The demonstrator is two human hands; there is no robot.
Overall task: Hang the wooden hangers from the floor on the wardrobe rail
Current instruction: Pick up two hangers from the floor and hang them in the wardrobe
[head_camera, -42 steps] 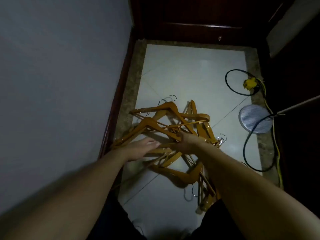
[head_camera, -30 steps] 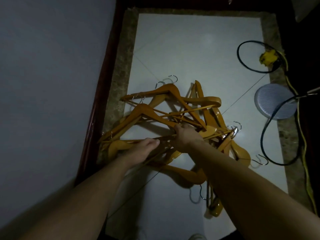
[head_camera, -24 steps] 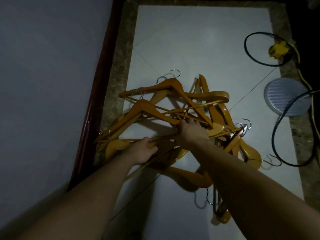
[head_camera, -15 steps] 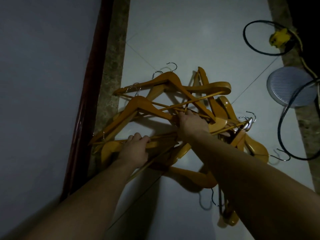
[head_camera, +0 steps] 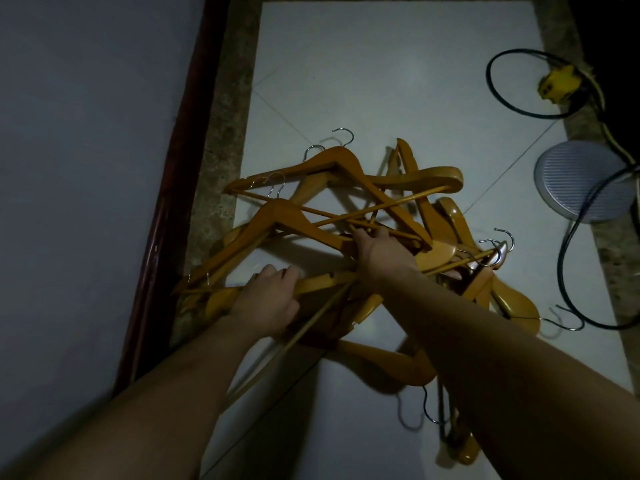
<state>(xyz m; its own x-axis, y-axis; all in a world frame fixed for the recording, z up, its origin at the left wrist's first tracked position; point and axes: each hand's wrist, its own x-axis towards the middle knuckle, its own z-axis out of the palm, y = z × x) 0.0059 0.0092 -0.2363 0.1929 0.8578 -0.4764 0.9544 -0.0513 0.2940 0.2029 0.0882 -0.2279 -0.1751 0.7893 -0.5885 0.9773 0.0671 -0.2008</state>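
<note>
Both bare arms reach down and forward into a tangled pile of hangers (head_camera: 346,216) lying on the white floor (head_camera: 381,81), beside the dark red skirting (head_camera: 162,237) that runs along the pile's left side.

The left hand (head_camera: 268,299) sits at the near left part of the pile, back of the hand up, wrist straight with the forearm, which slants in from the lower left. Its fingers (head_camera: 277,273) curl over a hanger arm that runs left to right under the palm, clenched on it; the thumb is hidden below.

The right hand (head_camera: 384,252) lies in the middle of the pile, farther from the camera than the left one, its forearm coming in from the lower right and crossing over several hangers. Its fingers (head_camera: 367,233) bend down among the thin crossbars and close around them where several bars cross; exactly which bar they grip cannot be told.

The hangers overlap at all angles, metal hooks sticking out at the pile's far edge, right edge and near edge. None is lifted clear of the floor.

To the right of the pile lie a round grey ribbed disc (head_camera: 585,180) and a looping black cable (head_camera: 568,258); beyond the disc sits a small yellow object (head_camera: 557,83) with a yellow cord.
</note>
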